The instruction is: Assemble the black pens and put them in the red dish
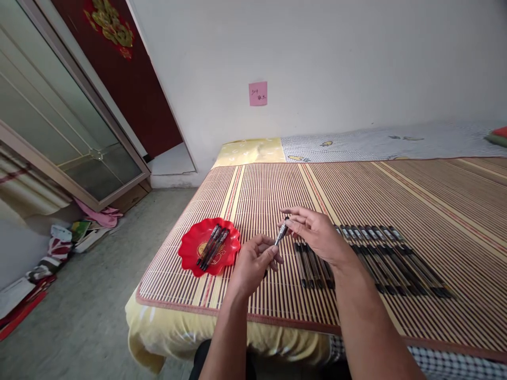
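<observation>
Between my two hands a pen (281,233) is held at a slant above the bamboo mat (261,190). My left hand (257,258) is closed around its lower part. Thumb and fingers of my right hand (312,229) pinch its dark upper end. To the left, a red scalloped plate (188,250) holds a few dark pens (214,247). A row of several black pens (380,258) lies side by side on the mat to the right, partly hidden behind my right hand and forearm.
The mat covers a bed with a yellow sheet (178,332) hanging over its front edge. A white wall (336,63) with a pink note (258,94) rises behind. On the left are a glass-paned door (71,105), the floor (103,295) and piled cloths (55,253).
</observation>
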A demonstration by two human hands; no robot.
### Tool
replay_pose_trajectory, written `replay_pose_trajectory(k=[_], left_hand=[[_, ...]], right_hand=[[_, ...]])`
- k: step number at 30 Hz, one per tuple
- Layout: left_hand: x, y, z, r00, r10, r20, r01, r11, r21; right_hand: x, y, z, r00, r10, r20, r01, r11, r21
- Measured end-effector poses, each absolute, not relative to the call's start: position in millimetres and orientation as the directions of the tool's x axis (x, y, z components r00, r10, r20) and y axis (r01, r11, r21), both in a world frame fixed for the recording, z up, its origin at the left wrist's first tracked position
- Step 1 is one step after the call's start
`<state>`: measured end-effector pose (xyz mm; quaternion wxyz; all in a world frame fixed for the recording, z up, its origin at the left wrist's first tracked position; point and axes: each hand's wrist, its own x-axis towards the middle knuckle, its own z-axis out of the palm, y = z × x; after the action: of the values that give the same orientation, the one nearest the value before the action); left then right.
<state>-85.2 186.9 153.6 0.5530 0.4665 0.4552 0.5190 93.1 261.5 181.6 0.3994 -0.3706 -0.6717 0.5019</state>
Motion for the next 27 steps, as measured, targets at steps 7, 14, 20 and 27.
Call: replay_pose_trajectory(k=[7, 14, 20, 27], left_hand=[[-144.0, 185.3, 152.6, -0.316, 0.944, 0.096, 0.222, -0.025, 0.975], [-182.2, 178.1, 150.6, -0.549, 0.826, 0.126, 0.58, 0.268, 0.77], [-184.9, 177.8, 149.0, -0.594, 0.798, 0.1, 0.697, 0.448, 0.561], [-183.2, 180.3, 141.2, -0.578, 0.812, 0.081, 0.767, 0.507, 0.393]], right_hand=[[97.2, 266.3, 175.1, -0.361, 0.916, 0.176, 0.19, 0.257, -0.948], [94.7, 269.6, 164.6, -0.429, 0.88, 0.202, 0.19, 0.307, -0.933], [95.9, 264.9, 169.0, -0.424, 0.884, 0.199, 0.229, 0.317, -0.92], [95.8, 267.1, 166.4, -0.435, 0.877, 0.202, 0.208, 0.316, -0.926]])
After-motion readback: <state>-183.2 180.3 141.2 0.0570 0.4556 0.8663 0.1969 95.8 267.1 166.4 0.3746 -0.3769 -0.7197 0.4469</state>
